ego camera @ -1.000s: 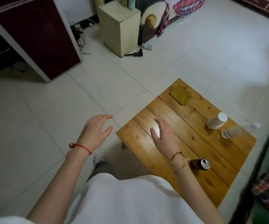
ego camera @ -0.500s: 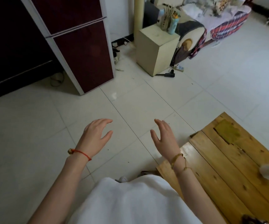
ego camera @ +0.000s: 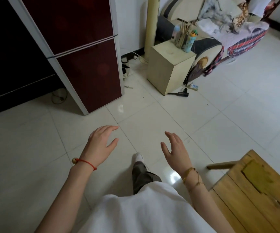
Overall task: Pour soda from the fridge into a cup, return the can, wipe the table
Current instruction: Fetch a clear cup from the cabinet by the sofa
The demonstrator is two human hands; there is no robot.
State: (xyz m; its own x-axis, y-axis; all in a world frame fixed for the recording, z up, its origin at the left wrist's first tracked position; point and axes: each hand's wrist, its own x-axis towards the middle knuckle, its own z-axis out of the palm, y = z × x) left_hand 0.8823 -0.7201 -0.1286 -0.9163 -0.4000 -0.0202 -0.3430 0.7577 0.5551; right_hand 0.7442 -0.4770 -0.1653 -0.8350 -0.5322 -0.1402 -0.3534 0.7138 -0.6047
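Note:
A dark red two-door fridge stands shut at the upper left, across a stretch of white tile. Both my hands hover empty over the floor in front of me: my left hand with a red string bracelet, my right hand with gold bracelets, fingers relaxed and spread. The low wooden table shows only its near-left corner at the lower right, with a yellow-green cloth lying flat on it. The cup and the soda can are out of view.
A cream box-shaped stand holding a bottle and a stick holder sits right of the fridge. Behind it is a bed end with plaid bedding. A black tool and a power strip lie on the floor. My foot steps forward.
The view has swung left and up from the table toward the fridge. The cup and can have left the frame. Both hands stay empty and raised, now over floor instead of the table.

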